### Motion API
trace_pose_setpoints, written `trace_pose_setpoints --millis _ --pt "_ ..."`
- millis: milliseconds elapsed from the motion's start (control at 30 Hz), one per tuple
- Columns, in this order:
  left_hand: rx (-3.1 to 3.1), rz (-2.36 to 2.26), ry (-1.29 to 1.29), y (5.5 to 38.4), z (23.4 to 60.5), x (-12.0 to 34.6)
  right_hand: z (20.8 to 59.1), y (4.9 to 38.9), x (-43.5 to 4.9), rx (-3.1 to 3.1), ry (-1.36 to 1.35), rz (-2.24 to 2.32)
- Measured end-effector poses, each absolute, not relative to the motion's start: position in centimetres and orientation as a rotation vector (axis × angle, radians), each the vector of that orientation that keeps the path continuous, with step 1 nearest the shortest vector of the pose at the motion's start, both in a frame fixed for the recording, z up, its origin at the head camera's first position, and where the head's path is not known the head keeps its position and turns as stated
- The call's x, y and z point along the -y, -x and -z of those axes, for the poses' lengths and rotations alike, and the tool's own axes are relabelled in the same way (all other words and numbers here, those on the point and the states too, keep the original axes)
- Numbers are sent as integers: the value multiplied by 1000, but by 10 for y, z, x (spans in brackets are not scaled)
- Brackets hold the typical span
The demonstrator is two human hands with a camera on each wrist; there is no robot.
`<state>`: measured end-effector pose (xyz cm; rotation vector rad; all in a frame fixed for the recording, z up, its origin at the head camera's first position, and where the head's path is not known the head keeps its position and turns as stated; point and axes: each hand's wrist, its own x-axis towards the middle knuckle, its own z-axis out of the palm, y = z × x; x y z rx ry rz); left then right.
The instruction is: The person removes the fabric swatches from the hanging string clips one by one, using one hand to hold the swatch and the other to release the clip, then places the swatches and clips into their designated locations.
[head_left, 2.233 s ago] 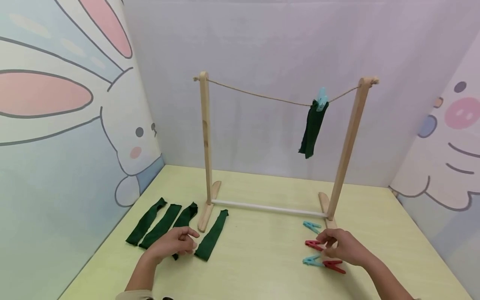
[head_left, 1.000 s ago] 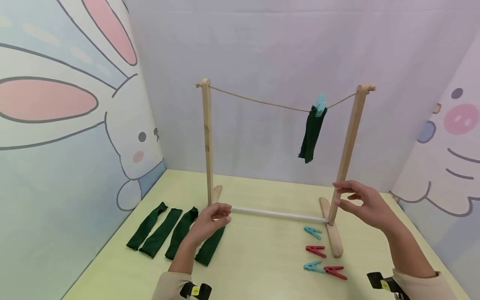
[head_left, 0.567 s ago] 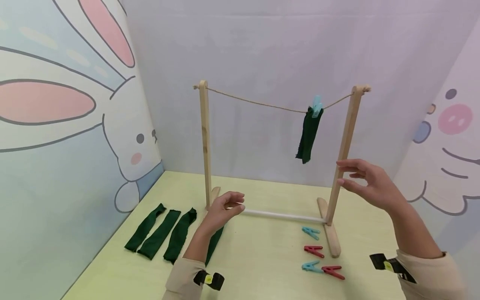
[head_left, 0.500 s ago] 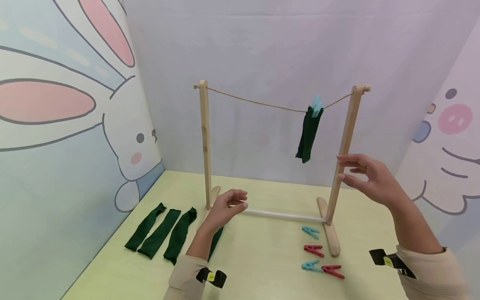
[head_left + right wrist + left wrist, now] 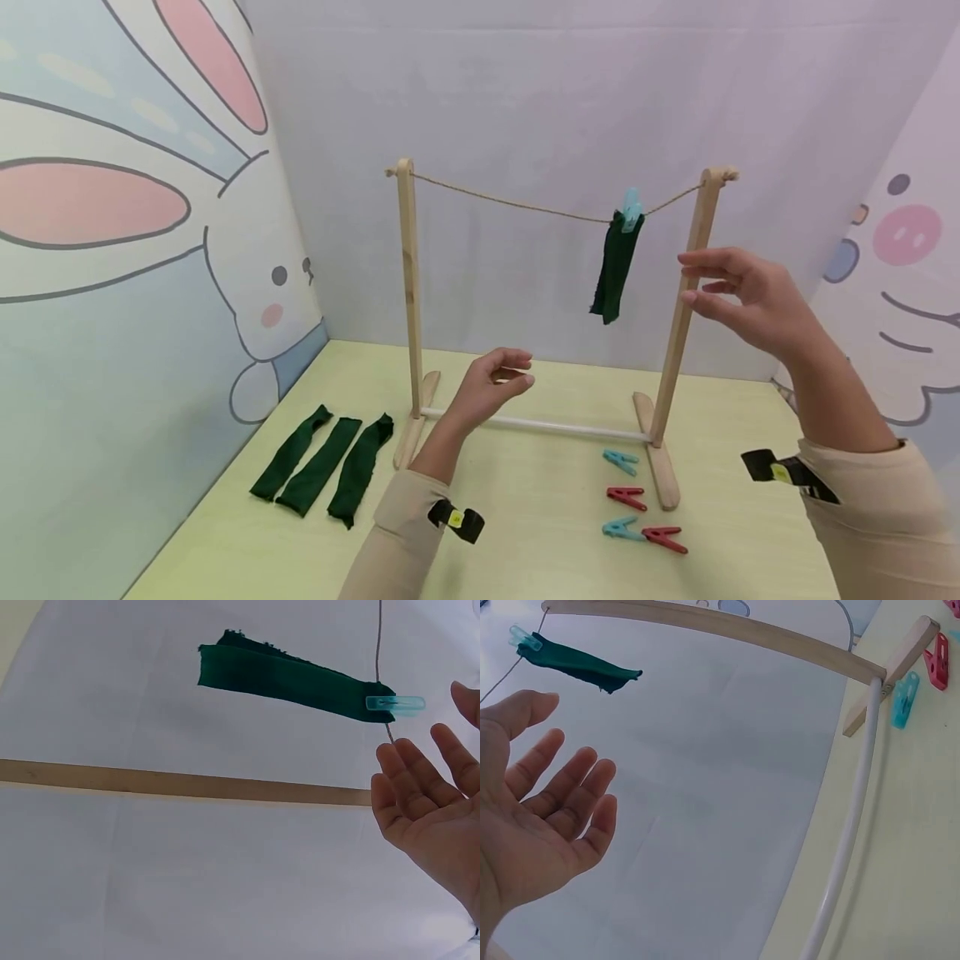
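Observation:
A dark green cloth strip (image 5: 618, 271) hangs folded over the rope (image 5: 510, 202), held by a light blue clothespin (image 5: 632, 210). My right hand (image 5: 757, 304), fingers loosely bent and holding nothing, is raised in front of the right post (image 5: 687, 317), right of the hanging strip. Lower and further left, my left hand (image 5: 487, 387) hovers above the white bar (image 5: 555, 427) with nothing in it. In the left wrist view its relaxed fingers (image 5: 559, 795) are spread apart below the strip. Three green strips (image 5: 321, 467) lie at the table's left; the fourth is hidden behind my left forearm.
Two blue clothespins (image 5: 621, 462) and two red ones (image 5: 626, 497) lie on the table near the stand's right foot (image 5: 660, 467). The left post (image 5: 410, 283) rises behind the strips. Printed walls and a pale cloth backdrop (image 5: 510, 83) enclose the table.
My right hand has left the clothespins and risen along the right post. My left hand has moved up and right, away from the strips on the table. The hanging strip stays in place.

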<state>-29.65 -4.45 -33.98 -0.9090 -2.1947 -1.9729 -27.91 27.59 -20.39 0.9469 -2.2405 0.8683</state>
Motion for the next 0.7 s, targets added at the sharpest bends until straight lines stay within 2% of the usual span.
trace_pose_setpoints --millis 267,700 --pt "2162 1976 916 307 325 22 181 287 -269 2244 -861 -844" --pt "2148 2001 834 326 307 -11 161 308 -251 2180 -827 -1055"
